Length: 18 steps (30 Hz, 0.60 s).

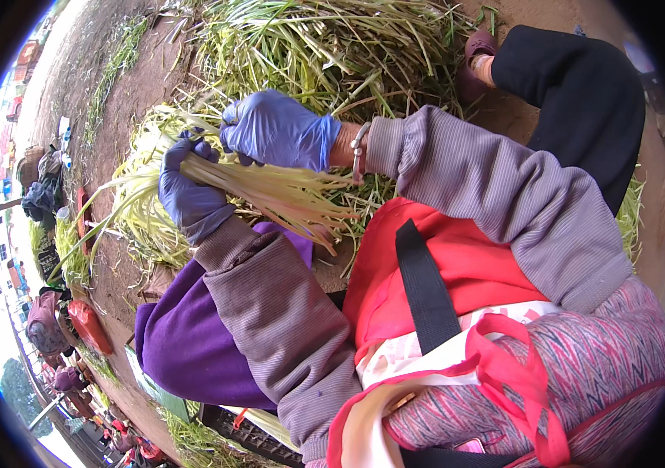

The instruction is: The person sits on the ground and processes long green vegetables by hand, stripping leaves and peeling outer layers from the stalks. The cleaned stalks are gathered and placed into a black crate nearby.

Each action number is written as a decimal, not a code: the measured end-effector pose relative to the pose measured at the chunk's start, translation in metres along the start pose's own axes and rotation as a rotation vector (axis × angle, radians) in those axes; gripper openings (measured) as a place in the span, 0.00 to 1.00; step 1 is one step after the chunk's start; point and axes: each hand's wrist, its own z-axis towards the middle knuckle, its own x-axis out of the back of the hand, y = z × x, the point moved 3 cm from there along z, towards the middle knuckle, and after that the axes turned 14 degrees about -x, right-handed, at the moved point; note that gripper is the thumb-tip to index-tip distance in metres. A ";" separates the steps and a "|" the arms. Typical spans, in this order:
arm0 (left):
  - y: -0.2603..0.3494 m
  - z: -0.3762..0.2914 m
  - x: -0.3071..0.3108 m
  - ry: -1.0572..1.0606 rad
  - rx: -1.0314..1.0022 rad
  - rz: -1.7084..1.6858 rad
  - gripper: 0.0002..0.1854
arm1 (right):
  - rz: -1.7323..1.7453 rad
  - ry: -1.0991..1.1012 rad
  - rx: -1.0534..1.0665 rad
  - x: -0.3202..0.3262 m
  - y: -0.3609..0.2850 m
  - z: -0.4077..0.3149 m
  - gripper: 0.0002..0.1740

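My left hand [192, 196], in a blue-purple disposable glove, grips a bunch of long pale yellow-green leafy stalks [286, 190]. The paler ends fan out to the right, towards my lap, while long leaves trail off to the left. Just above it my right hand [277, 131], gloved alike, is curled on leaves at the bunch's upper side; its fingertips are partly hidden. Under both hands lies a heap of similar pale stalks [139, 228].
A large pile of green stalks [332, 52] lies on the bare ground beside my right hand. A black-trousered leg [578, 105] is at the upper right. Below my left arm stands a black plastic crate [245, 436]. People and a red sack [89, 326] are further off.
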 end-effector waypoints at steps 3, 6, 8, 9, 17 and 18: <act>-0.007 0.000 -0.008 0.030 0.018 0.058 0.09 | -0.148 0.044 -0.021 -0.006 0.009 0.003 0.06; -0.016 -0.008 -0.023 0.012 -0.027 -0.069 0.06 | 0.412 0.096 -0.291 -0.001 0.020 0.005 0.06; -0.024 -0.011 -0.032 -0.008 0.014 -0.048 0.04 | 0.603 0.106 -0.362 0.003 0.023 0.005 0.09; -0.026 -0.012 -0.035 -0.026 0.042 -0.041 0.04 | 0.700 0.117 -0.395 0.004 0.024 0.004 0.10; -0.037 -0.015 -0.033 -0.040 0.016 0.104 0.04 | 0.254 0.230 -0.280 0.019 0.034 0.014 0.05; -0.039 -0.015 -0.031 -0.038 0.046 0.110 0.04 | 0.187 0.281 -0.311 0.026 0.038 0.017 0.05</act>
